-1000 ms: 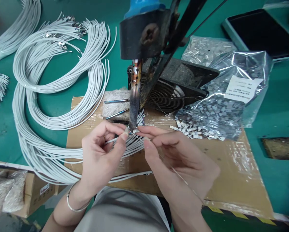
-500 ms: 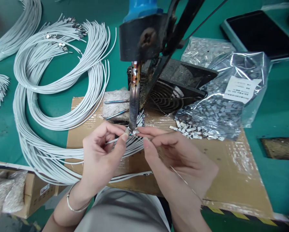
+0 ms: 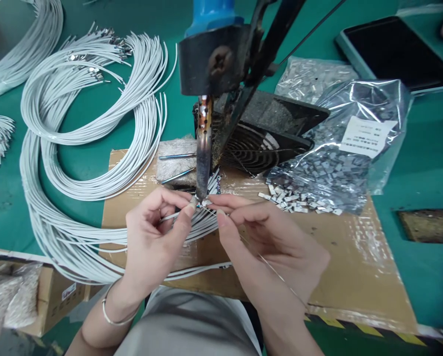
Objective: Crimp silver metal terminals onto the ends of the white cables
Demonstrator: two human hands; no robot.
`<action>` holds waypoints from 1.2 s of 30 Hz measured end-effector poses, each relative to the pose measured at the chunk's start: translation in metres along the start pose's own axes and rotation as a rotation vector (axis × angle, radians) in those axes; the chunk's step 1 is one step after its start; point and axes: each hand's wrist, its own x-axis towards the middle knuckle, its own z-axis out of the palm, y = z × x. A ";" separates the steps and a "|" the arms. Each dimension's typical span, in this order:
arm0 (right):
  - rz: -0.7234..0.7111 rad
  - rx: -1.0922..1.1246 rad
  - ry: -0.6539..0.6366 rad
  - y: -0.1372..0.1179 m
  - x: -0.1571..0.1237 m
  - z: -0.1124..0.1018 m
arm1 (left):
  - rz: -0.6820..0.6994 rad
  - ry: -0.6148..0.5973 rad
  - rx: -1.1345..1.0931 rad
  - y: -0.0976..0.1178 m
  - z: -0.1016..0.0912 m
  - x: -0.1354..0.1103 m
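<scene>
My left hand (image 3: 158,242) pinches a white cable (image 3: 168,216) near its end, thumb against forefinger, just left of the soldering iron's tip. In my right hand (image 3: 273,247) a thin solder wire (image 3: 281,278) runs across the palm and out between thumb and forefinger to the tip. The soldering iron (image 3: 203,148) points straight down from a black clamp. A small silvery metal piece (image 3: 205,202) sits under the tip, by my right forefinger; whether that finger grips it is hard to make out. More white cables (image 3: 202,227) lie beneath both hands.
Large coils of white cable (image 3: 51,193) fill the left side. Behind the iron stands a black fan (image 3: 258,148). Loose metal pieces (image 3: 295,200) spill from a clear bag (image 3: 340,173) on the right. Cardboard (image 3: 347,267) covers the bench front. A phone-like device (image 3: 399,49) lies back right.
The iron, fan and bag appear slightly further left in the picture, as if the view shifted a little. Both hands keep their grip at the tip, almost still.
</scene>
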 end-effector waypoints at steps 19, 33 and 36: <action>0.010 0.033 -0.011 0.004 -0.004 0.001 | 0.021 -0.005 -0.018 0.000 0.003 0.001; 0.026 0.023 -0.004 0.005 -0.004 -0.001 | -0.001 -0.042 -0.037 -0.002 0.002 -0.002; 0.021 0.022 0.001 0.006 -0.005 -0.001 | 0.004 -0.044 -0.019 0.000 0.003 -0.002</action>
